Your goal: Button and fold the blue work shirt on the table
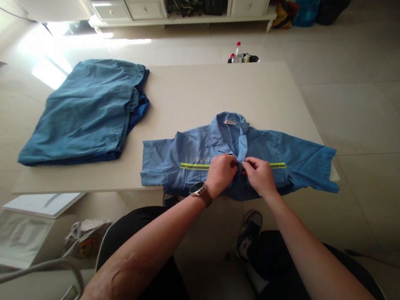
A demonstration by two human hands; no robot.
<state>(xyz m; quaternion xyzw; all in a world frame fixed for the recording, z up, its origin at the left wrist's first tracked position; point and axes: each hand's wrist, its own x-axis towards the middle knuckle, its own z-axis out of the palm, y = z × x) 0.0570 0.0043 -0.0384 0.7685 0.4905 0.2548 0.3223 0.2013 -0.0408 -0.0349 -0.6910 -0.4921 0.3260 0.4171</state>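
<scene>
The blue work shirt (232,158) lies face up at the near edge of the table (194,94), collar away from the person, its long axis running left to right through the spread sleeves. Both hands meet at the front placket, just below the collar: the left hand (221,174) and right hand (260,176) each pinch fabric there, fingertips almost touching, equally near. A stack of folded blue garments (86,113) sits well apart, far left
</scene>
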